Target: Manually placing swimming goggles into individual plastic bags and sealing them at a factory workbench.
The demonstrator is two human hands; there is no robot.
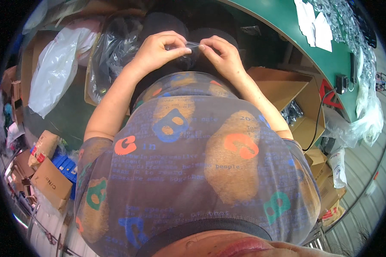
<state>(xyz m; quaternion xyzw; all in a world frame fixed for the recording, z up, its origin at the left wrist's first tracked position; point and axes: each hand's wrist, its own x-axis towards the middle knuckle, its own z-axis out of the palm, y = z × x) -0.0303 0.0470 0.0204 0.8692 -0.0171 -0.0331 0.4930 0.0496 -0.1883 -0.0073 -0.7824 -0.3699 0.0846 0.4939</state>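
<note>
Seemingly, a small clear plastic bag (188, 45) is pinched crosswise between left hand (158, 51) and right hand (223, 58), equally near both.

Left hand (156, 51): fingers curled, thumb and forefinger in a pinch grip.
Right hand (223, 55): mirrored pinch, fingertips just beside the left grip.
Forearms: bare, converging toward the grip.

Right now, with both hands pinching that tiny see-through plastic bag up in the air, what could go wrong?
1. The small clear plastic bag is pinched only by the fingertips of the left hand and right hand, so it might slip and drop onto the dark lap below.
2. Both hands seem to pull it taut between them; thin film like that may tear.
3. Dropped among the brown cardboard boxes, something so clear could be hard to find.
</note>
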